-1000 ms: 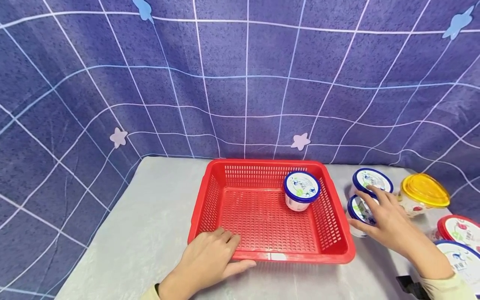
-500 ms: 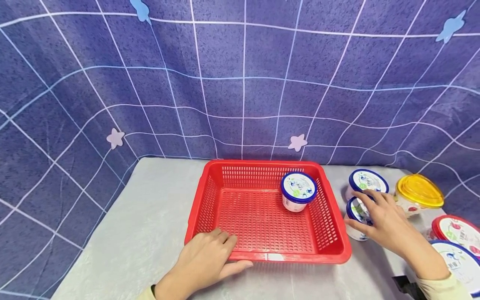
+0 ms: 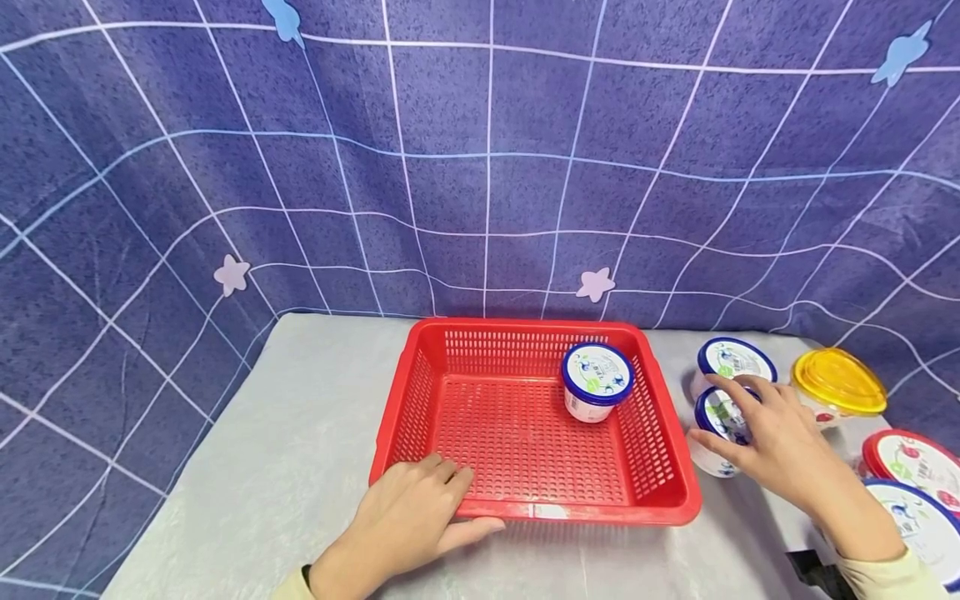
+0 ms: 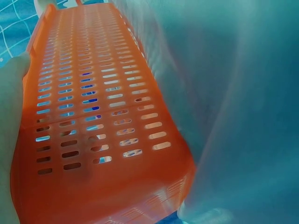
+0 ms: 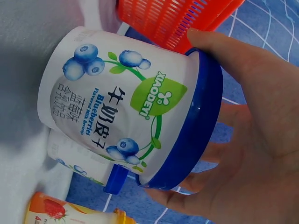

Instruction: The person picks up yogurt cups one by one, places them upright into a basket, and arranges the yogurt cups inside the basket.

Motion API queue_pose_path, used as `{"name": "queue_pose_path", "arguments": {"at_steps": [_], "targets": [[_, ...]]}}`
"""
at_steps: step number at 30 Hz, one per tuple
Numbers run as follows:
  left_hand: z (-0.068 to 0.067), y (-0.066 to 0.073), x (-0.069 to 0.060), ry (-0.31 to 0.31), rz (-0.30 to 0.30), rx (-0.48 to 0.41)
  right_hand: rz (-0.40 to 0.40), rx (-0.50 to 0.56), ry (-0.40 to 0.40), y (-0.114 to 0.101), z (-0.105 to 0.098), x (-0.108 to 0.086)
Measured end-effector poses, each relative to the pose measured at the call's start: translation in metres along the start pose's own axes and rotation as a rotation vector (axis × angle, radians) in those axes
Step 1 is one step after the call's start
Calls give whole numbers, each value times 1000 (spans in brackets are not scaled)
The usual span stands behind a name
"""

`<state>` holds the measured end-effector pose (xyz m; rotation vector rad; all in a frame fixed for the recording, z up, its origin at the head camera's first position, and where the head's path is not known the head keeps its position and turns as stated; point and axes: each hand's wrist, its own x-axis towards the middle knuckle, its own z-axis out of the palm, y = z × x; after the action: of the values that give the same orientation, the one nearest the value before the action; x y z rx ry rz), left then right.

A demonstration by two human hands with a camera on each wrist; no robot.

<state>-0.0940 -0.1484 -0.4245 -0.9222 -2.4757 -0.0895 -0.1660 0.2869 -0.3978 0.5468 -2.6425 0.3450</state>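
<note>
Grey table (image 3: 247, 467); right hand (image 3: 783, 446) around lidded tub (image 5: 121, 98).

Red basket (image 3: 525, 442), rectangular and open-topped, is sitting upright on the bench (image 3: 315, 392), walls slotted, floor perforated; it is holding a similar blue-lidded tub (image 3: 596, 375) at right rear. White tub (image 5: 112, 98), blue-lidded, closed, is standing upright just beside the basket's right side, showing blueberries and a green leaf.
</note>
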Motion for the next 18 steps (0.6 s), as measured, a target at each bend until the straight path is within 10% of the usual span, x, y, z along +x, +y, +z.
{"name": "queue_pose_path", "arguments": {"at_steps": [18], "targets": [[-2,0,1,-19,-4,3,15,-30,-23,-7,-10,0]]}}
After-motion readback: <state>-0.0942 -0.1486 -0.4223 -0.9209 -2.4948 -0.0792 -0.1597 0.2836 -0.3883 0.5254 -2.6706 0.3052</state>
